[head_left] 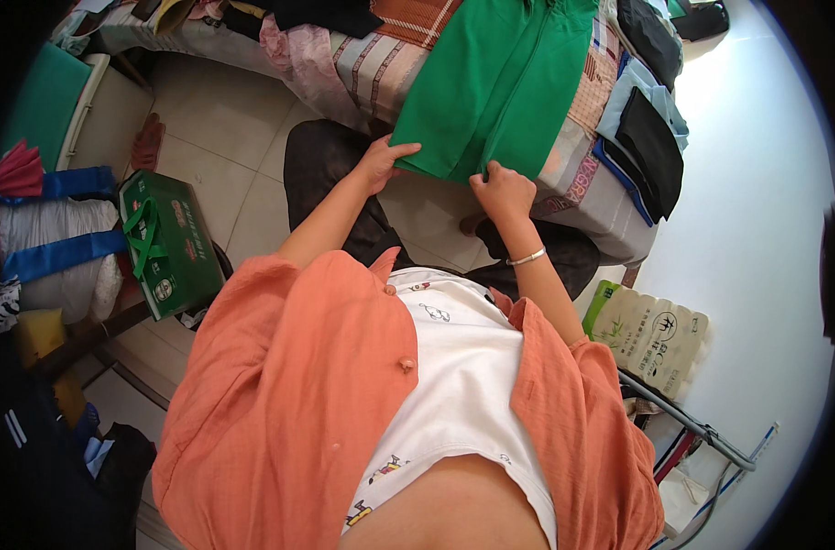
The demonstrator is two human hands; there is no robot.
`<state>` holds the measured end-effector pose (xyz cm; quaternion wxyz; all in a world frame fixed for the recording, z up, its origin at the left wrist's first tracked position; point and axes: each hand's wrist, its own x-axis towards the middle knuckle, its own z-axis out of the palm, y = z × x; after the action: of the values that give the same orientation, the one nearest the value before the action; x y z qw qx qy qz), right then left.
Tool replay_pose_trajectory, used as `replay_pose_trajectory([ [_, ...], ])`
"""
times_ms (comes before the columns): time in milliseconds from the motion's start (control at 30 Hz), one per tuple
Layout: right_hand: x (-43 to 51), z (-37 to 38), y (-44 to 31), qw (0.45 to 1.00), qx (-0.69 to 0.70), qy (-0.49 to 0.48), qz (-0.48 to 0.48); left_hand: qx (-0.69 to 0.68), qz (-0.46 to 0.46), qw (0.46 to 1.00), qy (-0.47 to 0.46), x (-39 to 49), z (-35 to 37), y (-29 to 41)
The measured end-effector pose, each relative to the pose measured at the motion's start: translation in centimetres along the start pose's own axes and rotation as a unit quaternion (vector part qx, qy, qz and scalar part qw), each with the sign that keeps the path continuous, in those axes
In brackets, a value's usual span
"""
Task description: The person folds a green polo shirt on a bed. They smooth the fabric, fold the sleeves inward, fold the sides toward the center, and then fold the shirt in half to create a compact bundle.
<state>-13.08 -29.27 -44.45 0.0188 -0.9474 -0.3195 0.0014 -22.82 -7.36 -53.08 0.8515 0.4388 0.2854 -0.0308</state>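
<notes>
A green cloth garment (496,82), its kind unclear, lies lengthwise over the edge of a bed with a patterned cover (383,72). My left hand (383,163) grips its near left corner, thumb on top and fingers hidden beneath. Farther right along the same near edge, my right hand (503,191) pinches the cloth beside a long fold or seam. A bracelet circles my right wrist. Both hands are in front of my knees, just off the bed's edge.
Folded black and blue clothes (644,151) lie at the bed's right side, near the white wall (754,227). A wrapped tissue pack (648,337) is at lower right. On the left are a green carton (173,240), bundles tied with blue bands (67,254) and a pale storage box (105,113).
</notes>
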Motion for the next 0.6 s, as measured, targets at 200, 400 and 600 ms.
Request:
replay_pose_trajectory([
  [200, -0.3, -0.1, -1.0, 0.999, -0.025, -0.002, -0.043, 0.012, -0.008, 1.000, -0.016, -0.4, 0.5, 0.1],
  [400, 1.5, 2.2, -0.6, 0.994, -0.049, -0.052, -0.078, 0.022, 0.009, 1.000, -0.012, 0.5, 0.1, -0.6],
  [600, 2.5, 3.8, 0.2, 0.993, -0.033, -0.051, -0.100, 0.297, 0.289, 0.884, 0.216, 2.0, -0.1, -2.3],
])
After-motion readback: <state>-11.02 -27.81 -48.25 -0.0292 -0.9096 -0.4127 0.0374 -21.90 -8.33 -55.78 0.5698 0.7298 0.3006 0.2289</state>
